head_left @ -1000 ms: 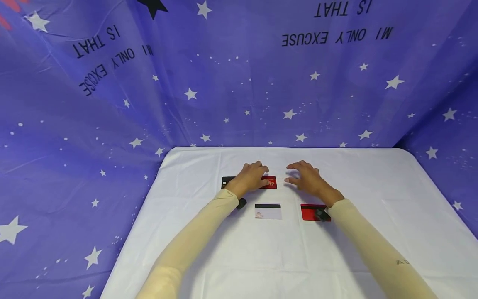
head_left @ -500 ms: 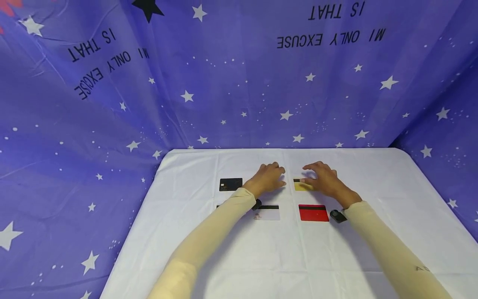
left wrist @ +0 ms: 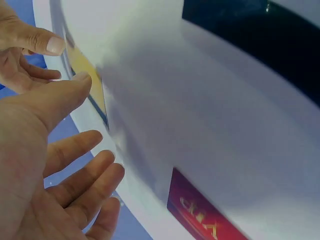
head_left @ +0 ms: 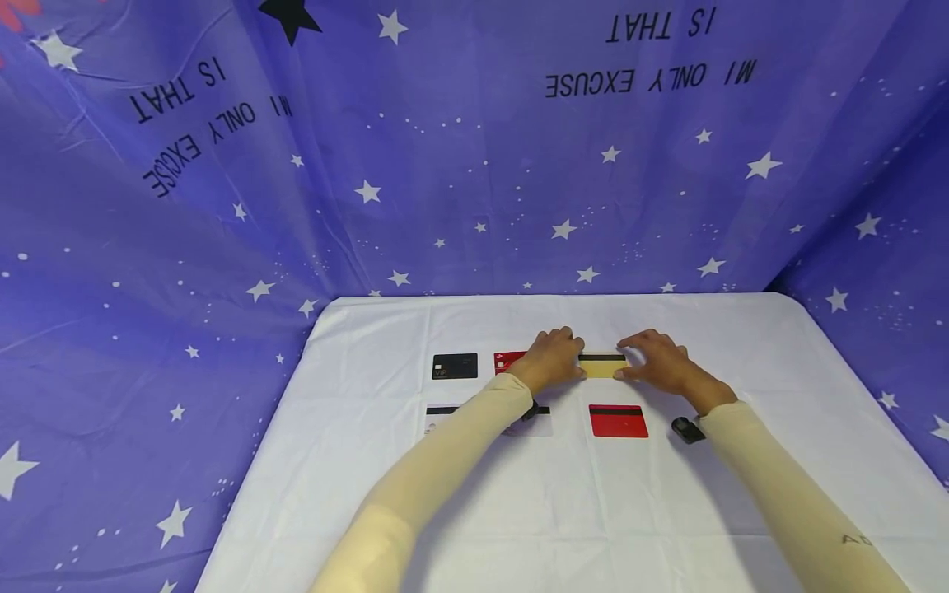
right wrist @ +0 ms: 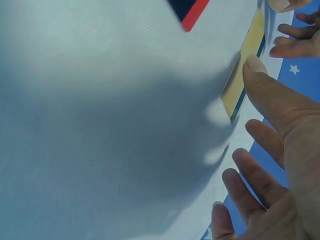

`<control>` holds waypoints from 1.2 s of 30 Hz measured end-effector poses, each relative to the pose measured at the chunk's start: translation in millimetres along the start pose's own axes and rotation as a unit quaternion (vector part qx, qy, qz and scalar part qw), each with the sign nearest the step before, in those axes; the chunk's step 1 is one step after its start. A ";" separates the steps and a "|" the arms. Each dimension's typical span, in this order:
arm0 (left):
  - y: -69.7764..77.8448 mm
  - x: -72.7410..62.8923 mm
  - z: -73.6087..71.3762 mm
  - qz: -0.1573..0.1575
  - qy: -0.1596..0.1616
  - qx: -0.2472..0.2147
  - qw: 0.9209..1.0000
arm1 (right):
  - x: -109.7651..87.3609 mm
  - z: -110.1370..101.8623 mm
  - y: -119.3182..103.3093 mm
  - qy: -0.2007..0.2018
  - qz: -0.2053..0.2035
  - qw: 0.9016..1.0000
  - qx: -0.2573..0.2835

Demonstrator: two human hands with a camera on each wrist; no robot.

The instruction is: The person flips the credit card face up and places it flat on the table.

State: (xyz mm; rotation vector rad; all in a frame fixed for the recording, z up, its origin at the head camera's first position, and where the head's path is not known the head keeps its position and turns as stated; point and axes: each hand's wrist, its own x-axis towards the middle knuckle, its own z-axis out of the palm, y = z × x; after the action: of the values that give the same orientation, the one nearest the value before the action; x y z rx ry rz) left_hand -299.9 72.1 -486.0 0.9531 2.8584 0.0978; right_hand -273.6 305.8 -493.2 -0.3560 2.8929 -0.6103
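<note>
A gold card (head_left: 602,368) with a dark stripe along its far edge lies on the white table, a hand at each short end. My left hand (head_left: 550,360) is at the left end, thumb and fingertips at its corners. My right hand (head_left: 658,364) is at the right end in a matching pose, thumb near, index finger far. In the left wrist view the thumb overlaps the gold card (left wrist: 97,97) and the other fingers are spread. Likewise, the right wrist view has the thumb over the gold card (right wrist: 234,95), fingers loosely bent and apart.
Left of the gold card are a red VIP card (head_left: 507,361), partly behind my left hand, and a black VIP card (head_left: 455,366). The nearer row has a red striped card (head_left: 619,422) and two white striped cards, partly covered by my left arm. A starry purple cloth (head_left: 474,165) hangs behind.
Both hands have moved right, from around the red VIP card to the gold card. The red VIP card and black card are now more uncovered.
</note>
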 end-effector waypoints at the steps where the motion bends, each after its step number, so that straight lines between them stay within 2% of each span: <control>1: 1.8 0.2 0.2 -0.003 0.000 0.001 1.000 | -0.4 -0.4 0.8 -0.001 0.001 1.000 0.001; 8: 7.6 1.5 2.1 -0.017 0.003 0.004 1.000 | -0.3 3.4 2.3 -0.008 0.018 1.000 0.016; 17: 9.4 3.1 3.5 -0.013 0.013 0.013 1.000 | -0.6 4.7 2.2 -0.003 0.021 1.000 0.013; 36: 15.8 11.5 2.3 -0.036 -0.020 -0.005 0.999 | -0.7 6.5 7.5 -0.001 0.024 0.999 0.022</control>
State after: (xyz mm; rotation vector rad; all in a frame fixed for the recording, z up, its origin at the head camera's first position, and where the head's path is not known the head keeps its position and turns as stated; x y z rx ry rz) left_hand -299.4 91.7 -487.8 0.8388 2.8502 0.0839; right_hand -273.0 310.2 -502.1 -0.2796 2.8728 -0.6635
